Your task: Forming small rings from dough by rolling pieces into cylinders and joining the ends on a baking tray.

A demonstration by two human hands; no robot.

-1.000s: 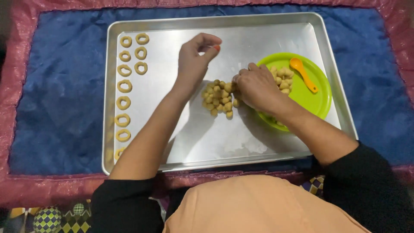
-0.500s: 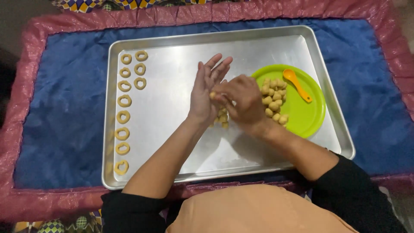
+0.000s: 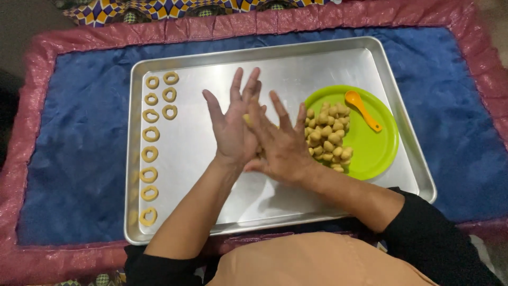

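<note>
Your two hands meet palm to palm over the middle of the tray (image 3: 402, 69), left hand (image 3: 230, 130) underneath and tilted up, right hand (image 3: 280, 145) laid across it, fingers of both spread and straight. Between them there's a small bit of dough (image 3: 246, 119), just a yellow sliver peeking out near the base of your left fingers; flat palms like that suit rolling a soft piece rather than gripping it, which is why neither hand curls shut. How long or thin the piece is, I cannot tell, your right hand hides most of it. The green plate (image 3: 375, 153) sits at the tray's right edge, just beside your right hand, so the pile of dough balls (image 3: 327, 137) on its left half is within easy reach. An orange spoon (image 3: 362, 109) lies on the plate's upper right part, apart from the balls, out of the way. Along the tray's left edge runs a column of dough rings (image 3: 150, 153), with a second short column begun at the far left corner; they lie apart from one another, likely so they don't stick. The middle of the tray gives your hands room. The tray rests on a blue cloth (image 3: 79, 153) with a pink border.
</note>
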